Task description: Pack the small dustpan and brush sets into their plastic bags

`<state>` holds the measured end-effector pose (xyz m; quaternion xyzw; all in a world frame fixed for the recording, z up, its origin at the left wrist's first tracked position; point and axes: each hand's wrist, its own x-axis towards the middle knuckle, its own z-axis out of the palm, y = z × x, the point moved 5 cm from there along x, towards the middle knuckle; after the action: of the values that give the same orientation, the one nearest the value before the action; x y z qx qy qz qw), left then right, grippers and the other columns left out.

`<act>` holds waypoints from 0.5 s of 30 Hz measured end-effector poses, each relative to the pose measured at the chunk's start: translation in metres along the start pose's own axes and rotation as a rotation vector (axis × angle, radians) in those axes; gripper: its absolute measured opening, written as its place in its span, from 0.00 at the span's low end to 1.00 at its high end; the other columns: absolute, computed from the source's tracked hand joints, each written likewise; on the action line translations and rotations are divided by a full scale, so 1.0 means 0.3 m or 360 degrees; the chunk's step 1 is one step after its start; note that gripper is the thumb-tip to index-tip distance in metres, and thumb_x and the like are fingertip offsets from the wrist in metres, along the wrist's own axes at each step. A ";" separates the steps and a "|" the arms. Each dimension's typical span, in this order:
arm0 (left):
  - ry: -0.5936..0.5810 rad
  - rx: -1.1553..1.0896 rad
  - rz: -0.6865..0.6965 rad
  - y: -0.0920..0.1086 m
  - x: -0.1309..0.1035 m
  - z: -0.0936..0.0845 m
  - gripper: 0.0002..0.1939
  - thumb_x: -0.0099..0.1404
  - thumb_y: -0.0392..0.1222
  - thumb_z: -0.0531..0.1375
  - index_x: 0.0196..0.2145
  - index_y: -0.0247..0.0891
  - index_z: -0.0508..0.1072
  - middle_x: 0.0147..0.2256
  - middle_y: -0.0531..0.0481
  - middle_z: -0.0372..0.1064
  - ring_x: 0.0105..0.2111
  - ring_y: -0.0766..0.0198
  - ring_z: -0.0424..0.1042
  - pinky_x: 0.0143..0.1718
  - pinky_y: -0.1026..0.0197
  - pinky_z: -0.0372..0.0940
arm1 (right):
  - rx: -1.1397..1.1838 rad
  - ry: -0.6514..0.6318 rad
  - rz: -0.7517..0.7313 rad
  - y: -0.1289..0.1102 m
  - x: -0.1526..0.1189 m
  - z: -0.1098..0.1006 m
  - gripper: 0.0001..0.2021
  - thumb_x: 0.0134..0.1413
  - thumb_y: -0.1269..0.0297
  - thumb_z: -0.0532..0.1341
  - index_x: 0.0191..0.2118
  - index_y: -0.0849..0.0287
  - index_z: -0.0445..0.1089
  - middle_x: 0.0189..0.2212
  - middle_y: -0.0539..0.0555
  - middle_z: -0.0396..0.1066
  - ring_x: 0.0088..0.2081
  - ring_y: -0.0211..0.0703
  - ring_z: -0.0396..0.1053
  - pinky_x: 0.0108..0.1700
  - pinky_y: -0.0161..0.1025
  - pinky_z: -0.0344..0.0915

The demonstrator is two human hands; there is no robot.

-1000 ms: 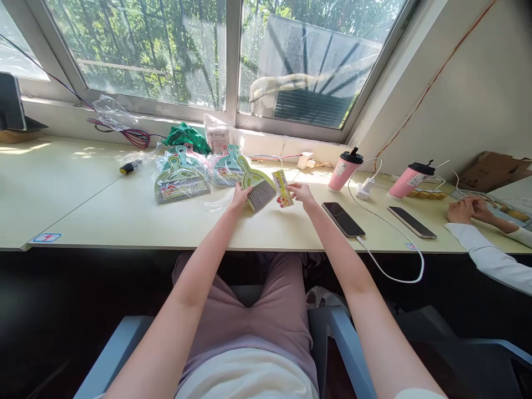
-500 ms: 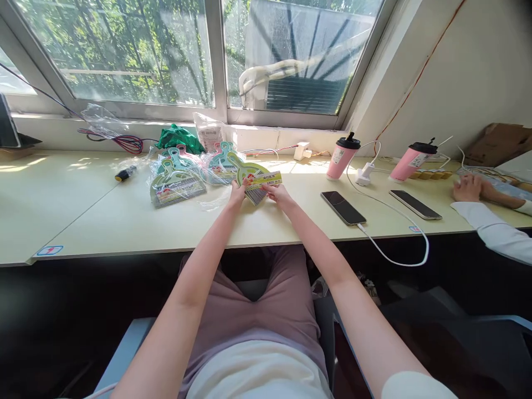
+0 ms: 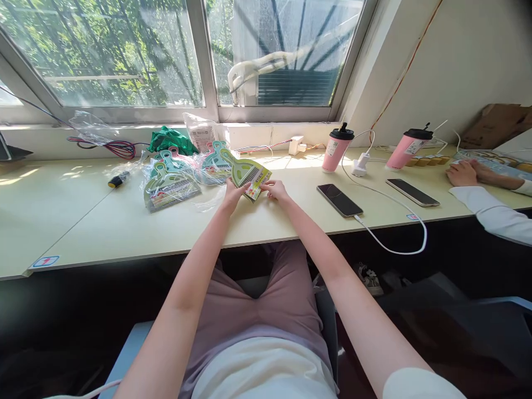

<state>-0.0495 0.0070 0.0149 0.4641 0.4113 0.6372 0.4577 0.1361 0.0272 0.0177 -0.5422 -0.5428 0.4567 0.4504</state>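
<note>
A small green dustpan and brush set [image 3: 239, 166] is held up over the desk, its handle pointing to the upper left. My left hand [image 3: 235, 194] is closed round its lower left edge. A printed label card [image 3: 260, 178] lies slanted across the front of the set. At the card's right edge, the fingers of my right hand [image 3: 275, 190] are pinched together on it. Just left of my hands, more sets lie in clear plastic: a green one [image 3: 172, 185] in front and a blue one [image 3: 214, 163] behind.
A yellow-black screwdriver-like tool [image 3: 119, 179] lies left of the packs. Behind them are a green plastic bag [image 3: 171, 141] and cables [image 3: 120, 148]. To the right are pink cups [image 3: 336, 151], a charging phone [image 3: 339, 199], another phone [image 3: 412, 192] and a co-worker's hands [image 3: 463, 173].
The label card has turned from nearly level to a steep slant across the dustpan set. My right hand has moved slightly with it. The view has shifted a little to the right.
</note>
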 end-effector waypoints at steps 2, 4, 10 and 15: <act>-0.0021 0.0025 0.0039 -0.006 0.004 0.000 0.40 0.47 0.36 0.74 0.55 0.42 0.61 0.53 0.43 0.70 0.56 0.50 0.71 0.56 0.50 0.68 | -0.0038 0.0058 0.0011 0.003 -0.002 -0.004 0.09 0.53 0.65 0.70 0.28 0.56 0.70 0.25 0.50 0.77 0.18 0.32 0.58 0.26 0.35 0.63; -0.0026 0.0034 0.0058 -0.013 0.009 -0.003 0.41 0.45 0.32 0.72 0.55 0.42 0.61 0.52 0.44 0.70 0.56 0.49 0.71 0.56 0.49 0.68 | -0.0069 0.0077 0.0012 0.003 -0.004 -0.008 0.09 0.54 0.65 0.69 0.29 0.56 0.69 0.25 0.50 0.76 0.18 0.32 0.57 0.27 0.35 0.63; -0.0016 0.0033 0.0090 -0.020 0.024 -0.012 0.38 0.43 0.30 0.70 0.50 0.43 0.61 0.47 0.48 0.72 0.54 0.49 0.72 0.56 0.47 0.68 | -0.0280 0.0187 -0.0050 -0.002 -0.006 -0.026 0.20 0.49 0.62 0.73 0.45 0.57 0.68 0.35 0.53 0.78 0.35 0.43 0.73 0.43 0.41 0.71; -0.0092 -0.0012 0.0125 -0.007 0.024 -0.001 0.36 0.43 0.34 0.70 0.49 0.43 0.61 0.47 0.47 0.73 0.54 0.48 0.72 0.55 0.46 0.68 | 0.0010 0.0543 -0.0091 0.013 0.012 -0.067 0.41 0.49 0.59 0.73 0.64 0.55 0.53 0.60 0.64 0.66 0.60 0.51 0.69 0.61 0.46 0.68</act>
<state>-0.0505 0.0145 0.0144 0.4963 0.3769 0.6425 0.4459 0.1565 0.0308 0.0172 -0.5947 -0.4723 0.3467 0.5505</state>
